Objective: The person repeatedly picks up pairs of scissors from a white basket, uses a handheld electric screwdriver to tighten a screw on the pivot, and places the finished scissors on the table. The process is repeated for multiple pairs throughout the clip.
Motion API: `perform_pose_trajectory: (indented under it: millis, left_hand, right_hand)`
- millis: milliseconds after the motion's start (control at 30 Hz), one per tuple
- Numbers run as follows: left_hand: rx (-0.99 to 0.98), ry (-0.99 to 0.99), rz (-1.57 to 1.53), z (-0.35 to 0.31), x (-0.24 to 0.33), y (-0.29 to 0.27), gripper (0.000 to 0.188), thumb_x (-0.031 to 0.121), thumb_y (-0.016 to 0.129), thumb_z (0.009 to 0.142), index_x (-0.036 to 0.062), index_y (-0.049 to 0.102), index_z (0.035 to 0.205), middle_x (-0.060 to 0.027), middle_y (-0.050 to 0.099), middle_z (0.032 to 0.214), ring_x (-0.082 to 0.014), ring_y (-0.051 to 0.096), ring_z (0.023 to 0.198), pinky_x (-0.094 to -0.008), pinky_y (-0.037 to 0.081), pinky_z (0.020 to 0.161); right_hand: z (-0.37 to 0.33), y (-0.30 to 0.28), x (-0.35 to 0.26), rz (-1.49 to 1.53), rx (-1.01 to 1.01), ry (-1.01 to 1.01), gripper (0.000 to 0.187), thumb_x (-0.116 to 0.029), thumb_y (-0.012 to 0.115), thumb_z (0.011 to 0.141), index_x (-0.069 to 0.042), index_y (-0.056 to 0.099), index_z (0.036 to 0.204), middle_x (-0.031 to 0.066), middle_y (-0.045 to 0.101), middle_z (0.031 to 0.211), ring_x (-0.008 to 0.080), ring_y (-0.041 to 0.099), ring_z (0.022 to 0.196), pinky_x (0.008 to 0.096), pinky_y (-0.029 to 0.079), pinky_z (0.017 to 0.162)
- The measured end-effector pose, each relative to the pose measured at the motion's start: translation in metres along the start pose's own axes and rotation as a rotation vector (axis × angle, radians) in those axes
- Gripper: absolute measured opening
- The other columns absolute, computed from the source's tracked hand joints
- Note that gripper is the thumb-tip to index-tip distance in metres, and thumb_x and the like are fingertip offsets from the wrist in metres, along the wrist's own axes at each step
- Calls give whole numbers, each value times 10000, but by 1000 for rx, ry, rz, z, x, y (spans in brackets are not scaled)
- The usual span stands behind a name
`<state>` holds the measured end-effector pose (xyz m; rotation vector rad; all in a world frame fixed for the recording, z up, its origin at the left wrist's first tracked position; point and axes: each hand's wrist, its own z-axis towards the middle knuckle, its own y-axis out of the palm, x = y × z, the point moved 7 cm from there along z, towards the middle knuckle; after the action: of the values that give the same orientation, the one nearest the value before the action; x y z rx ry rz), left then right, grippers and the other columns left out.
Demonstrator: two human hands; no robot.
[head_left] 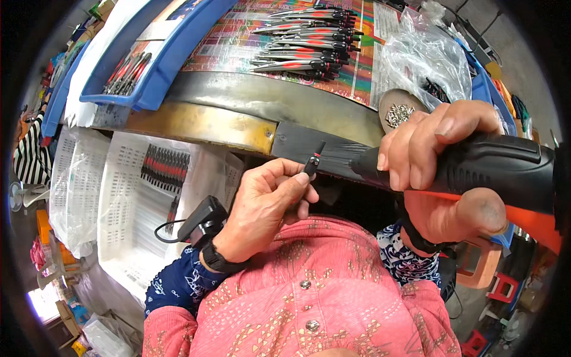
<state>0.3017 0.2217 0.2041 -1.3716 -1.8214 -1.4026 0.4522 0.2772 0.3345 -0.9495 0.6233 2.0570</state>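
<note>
Low in front of the table edge, my left hand [275, 193] pinches a small black pen part [311, 164] with a red band between thumb and forefinger. A thin dark tip points up from it. My right hand [443, 157] is wrapped around a black and orange power tool [499, 163], its tapered black nose pointing left toward the pen part. The nose and the part are apart. Just behind my right fingers stands a round dish [397, 109] of small silver metal pieces. My right palm hides part of the tool.
Rows of grey, black and red pens [306, 44] lie on the table. A blue tray [160, 71] with more pens stands at the far left. A white crate [128, 220] below holds a row of pens. A clear plastic bag [425, 53] with black parts is at right.
</note>
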Motion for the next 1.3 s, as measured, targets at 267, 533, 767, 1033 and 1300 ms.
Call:
perform_pose_trajectory:
  millis: [267,533,767,1033,1300]
  left_hand:
    - [42,-37,-126,5,-16,4,134,139,571,919,9,561,949,-88,629,781,-115,570,578,-210,448,480]
    - [89,9,-34,5,-16,4,141,172,570,920,32,552,913,-46,603,753,-71,499,542,-189,393,462]
    - [79,30,-2,4,-16,4,149,175,557,922,26,549,912,-47,602,754,-71,491,544,-196,390,466]
    - [82,41,0,5,-16,4,154,176,555,924,22,547,921,-45,600,751,-73,488,546,-205,387,474]
    - [84,39,-2,4,-17,4,152,177,551,927,26,541,921,-35,593,742,-63,484,550,-200,375,458]
  right_hand:
    - [1,11,7,-6,-35,20,693,-621,678,723,-37,446,1016,19,478,643,142,498,522,300,457,569]
    - [4,17,14,-7,-62,38,693,-623,676,723,-39,448,1019,19,480,648,143,498,527,303,456,574]
    - [5,19,17,0,-77,37,693,-625,675,724,-41,449,1021,20,482,653,145,499,531,305,455,579]
    - [7,20,17,8,-91,35,693,-627,673,725,-43,451,1025,21,484,659,146,499,536,308,454,584]
    - [8,22,19,15,-106,41,692,-629,671,725,-46,452,1028,22,486,665,147,500,541,310,453,589]
